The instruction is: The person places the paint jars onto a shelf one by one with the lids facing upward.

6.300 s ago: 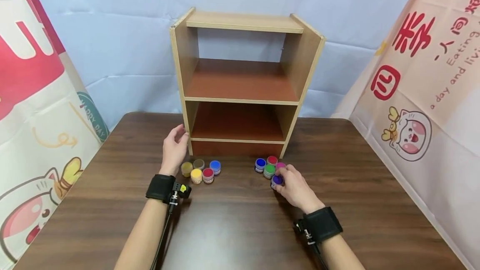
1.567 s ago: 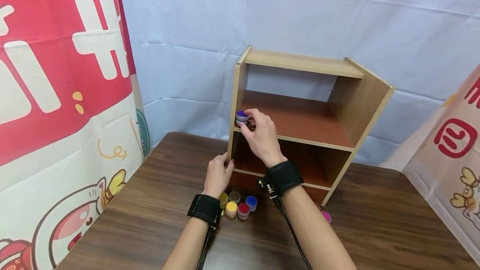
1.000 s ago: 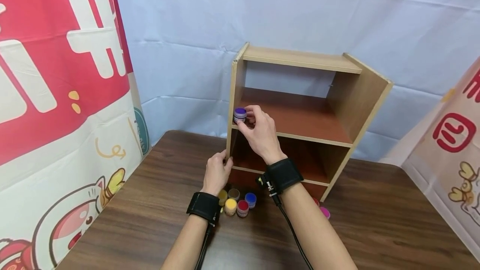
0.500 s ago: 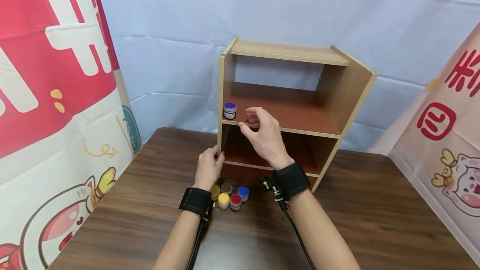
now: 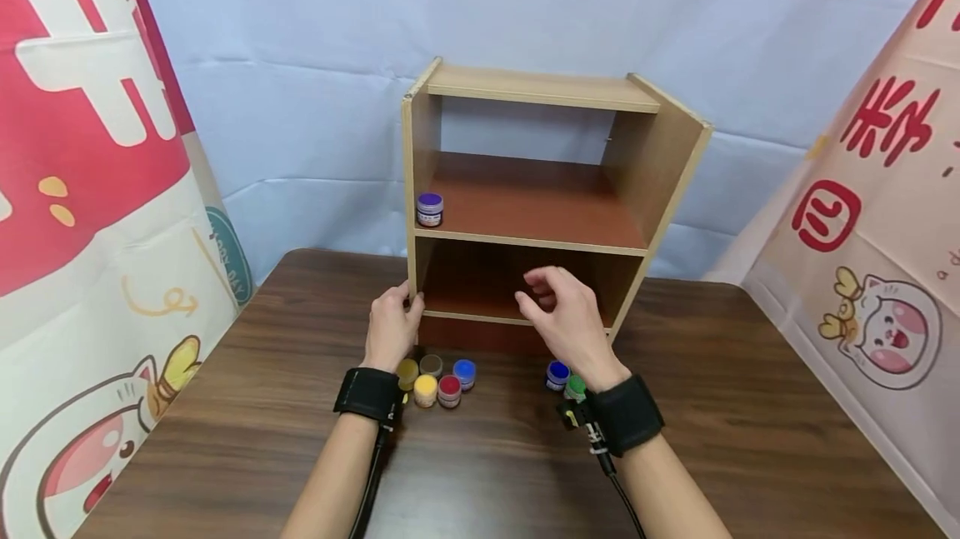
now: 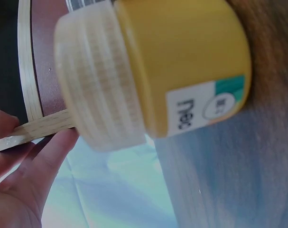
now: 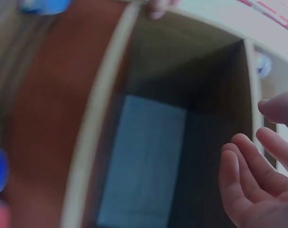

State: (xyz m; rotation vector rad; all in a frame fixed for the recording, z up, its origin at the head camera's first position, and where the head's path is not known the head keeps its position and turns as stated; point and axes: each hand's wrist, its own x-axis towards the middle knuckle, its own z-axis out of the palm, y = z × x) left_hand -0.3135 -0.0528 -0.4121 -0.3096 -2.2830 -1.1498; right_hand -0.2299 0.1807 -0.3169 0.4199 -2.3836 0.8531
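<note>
A small wooden shelf unit (image 5: 540, 89) stands on the table, with two open compartments. My left hand (image 5: 390, 327) pinches the lower front edge of its left side panel (image 6: 49, 124), thumb on one side and fingers on the other. A purple-lidded paint jar (image 5: 430, 210) stands upright at the left front corner of the upper shelf board. My right hand (image 5: 566, 318) is in front of the lower compartment, fingers loosely bent with nothing between them. In the left wrist view an ochre paint jar (image 6: 181, 61) looms close to the camera, beside the left hand.
Left of centre on the table stand several jars: a yellow jar (image 5: 425, 391), a red jar (image 5: 449, 391), a light blue jar (image 5: 464, 374) and a brown jar (image 5: 431, 366). A dark blue jar (image 5: 557, 375) and a green jar (image 5: 575, 387) show beside the right wrist. Cloth (image 5: 300, 106) hangs behind.
The right hand carried the purple jar from the table to the upper shelf, let it go, and has drawn back down and right. The left hand has taken hold of the side panel's edge.
</note>
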